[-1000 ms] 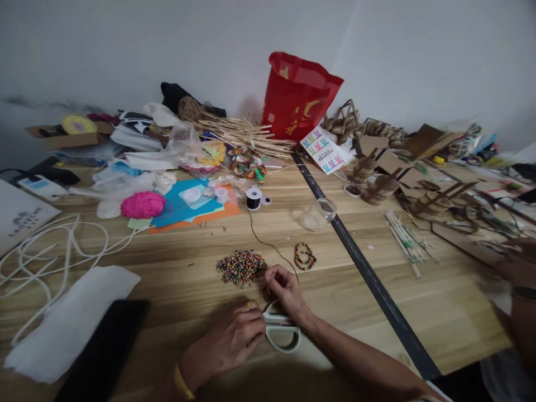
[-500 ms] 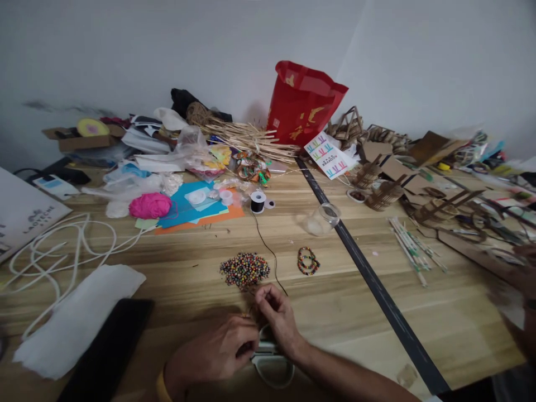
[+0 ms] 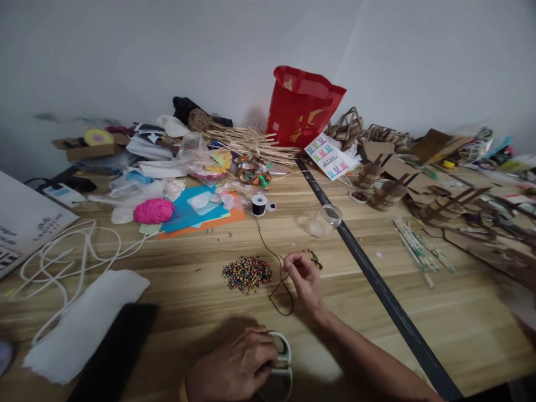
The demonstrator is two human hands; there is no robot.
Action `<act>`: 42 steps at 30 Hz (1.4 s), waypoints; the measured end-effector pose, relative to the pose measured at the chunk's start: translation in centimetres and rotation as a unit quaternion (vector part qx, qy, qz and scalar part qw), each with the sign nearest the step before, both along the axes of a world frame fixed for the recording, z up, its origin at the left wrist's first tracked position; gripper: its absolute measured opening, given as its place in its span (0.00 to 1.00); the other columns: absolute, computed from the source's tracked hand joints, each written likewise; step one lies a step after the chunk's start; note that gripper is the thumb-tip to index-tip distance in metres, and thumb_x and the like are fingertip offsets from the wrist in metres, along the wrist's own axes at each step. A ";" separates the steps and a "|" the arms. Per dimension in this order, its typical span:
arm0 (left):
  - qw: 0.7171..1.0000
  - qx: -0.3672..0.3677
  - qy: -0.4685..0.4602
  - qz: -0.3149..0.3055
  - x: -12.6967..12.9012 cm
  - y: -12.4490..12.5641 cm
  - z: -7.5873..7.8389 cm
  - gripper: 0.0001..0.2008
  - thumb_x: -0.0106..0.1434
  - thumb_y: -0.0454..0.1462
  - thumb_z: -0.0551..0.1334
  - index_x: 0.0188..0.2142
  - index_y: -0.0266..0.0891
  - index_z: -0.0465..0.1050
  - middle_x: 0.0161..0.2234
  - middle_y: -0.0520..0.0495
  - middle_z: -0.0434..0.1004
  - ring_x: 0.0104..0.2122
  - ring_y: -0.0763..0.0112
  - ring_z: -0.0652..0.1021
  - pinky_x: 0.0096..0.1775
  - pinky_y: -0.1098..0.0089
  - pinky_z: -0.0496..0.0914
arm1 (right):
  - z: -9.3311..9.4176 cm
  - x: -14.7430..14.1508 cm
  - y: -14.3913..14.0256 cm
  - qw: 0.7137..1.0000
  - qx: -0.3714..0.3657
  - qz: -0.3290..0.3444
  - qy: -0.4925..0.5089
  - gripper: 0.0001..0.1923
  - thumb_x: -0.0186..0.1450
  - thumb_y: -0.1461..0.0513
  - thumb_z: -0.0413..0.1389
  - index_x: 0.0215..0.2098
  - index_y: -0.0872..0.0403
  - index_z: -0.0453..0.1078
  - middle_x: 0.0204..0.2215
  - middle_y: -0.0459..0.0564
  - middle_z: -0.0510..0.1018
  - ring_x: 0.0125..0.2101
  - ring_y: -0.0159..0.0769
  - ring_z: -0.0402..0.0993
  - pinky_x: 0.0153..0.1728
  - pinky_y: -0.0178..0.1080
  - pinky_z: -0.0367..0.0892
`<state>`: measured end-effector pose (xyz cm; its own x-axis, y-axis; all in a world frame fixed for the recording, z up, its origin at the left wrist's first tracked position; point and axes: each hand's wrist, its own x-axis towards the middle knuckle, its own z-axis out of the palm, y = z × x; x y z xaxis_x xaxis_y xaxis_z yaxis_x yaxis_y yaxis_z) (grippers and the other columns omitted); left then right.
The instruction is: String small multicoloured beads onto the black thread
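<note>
My right hand is above the wooden table, thumb and fingertips pinched on a thin dark cord beside a heap of small multicoloured beads. The cord runs from a white-rimmed spool and hangs in a loop below my fingertips. Partly hidden behind this hand lies a beaded bracelet. Nearer to me, my left hand is curled against scissors with pale green handles. Its fingers close on the handle side; the blades are hidden.
A clear jar stands beyond the bracelet, by a dark strip crossing the table. Pink yarn, a red bag and small woven baskets sit farther back. To the left are white cord and a black flat object.
My right hand has moved away from my left, up and right, taking the cord end with it. My left hand has shifted right onto the scissors, which have turned slightly.
</note>
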<state>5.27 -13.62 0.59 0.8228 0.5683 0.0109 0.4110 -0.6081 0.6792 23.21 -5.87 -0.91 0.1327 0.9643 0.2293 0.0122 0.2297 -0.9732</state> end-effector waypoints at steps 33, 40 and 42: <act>0.956 -0.175 -0.069 0.227 -3.4 4.3 -1.1 0.05 0.54 0.32 0.59 0.26 0.36 0.74 0.27 0.48 0.78 0.30 0.69 0.75 0.35 0.71 0.68 | -4.0 -2.3 -3.1 0.956 0.071 0.211 -0.189 0.06 0.64 0.64 0.50 0.29 0.54 0.65 0.23 0.45 0.67 0.24 0.30 0.63 0.25 0.31 0.58; 0.877 -0.284 -0.206 0.329 -4.1 6.0 -3.4 0.10 0.49 0.40 0.67 0.28 0.35 0.73 0.24 0.50 0.77 0.27 0.70 0.75 0.32 0.71 0.68 | -4.2 -2.5 -2.9 0.965 0.031 0.207 -0.158 0.05 0.63 0.63 0.51 0.29 0.54 0.65 0.21 0.43 0.67 0.22 0.28 0.61 0.22 0.29 0.57; 0.871 -0.298 -0.205 0.333 -4.0 6.0 -3.5 0.10 0.48 0.40 0.68 0.28 0.35 0.73 0.24 0.50 0.77 0.27 0.70 0.75 0.33 0.70 0.68 | -4.3 -2.4 -2.9 0.964 0.034 0.209 -0.164 0.04 0.63 0.63 0.52 0.29 0.54 0.65 0.21 0.43 0.67 0.22 0.28 0.61 0.22 0.29 0.56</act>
